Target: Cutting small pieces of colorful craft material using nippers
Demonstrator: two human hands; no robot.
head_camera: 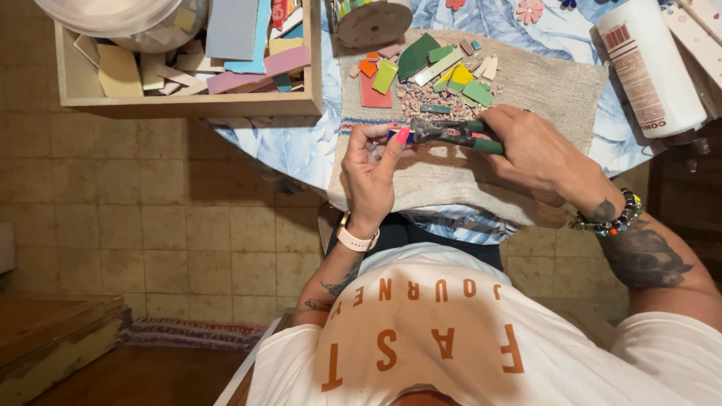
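Note:
My left hand [372, 169] pinches a small blue tile piece [392, 135] between thumb and fingers, over a beige woven cloth [560, 90]. My right hand [530, 150] grips green-handled tile nippers [450, 134], whose metal jaws meet the blue piece. Just beyond the hands lies a heap of cut tile pieces [432, 71] in green, yellow, red and orange, with small crumbs among them.
A wooden tray [192, 104] of pastel tile strips stands at the upper left. A round white container [372, 21] sits at the top centre, a large white bottle [650, 68] lies at the right. The table has a blue-and-white patterned cover [293, 150]; a tiled floor lies beneath.

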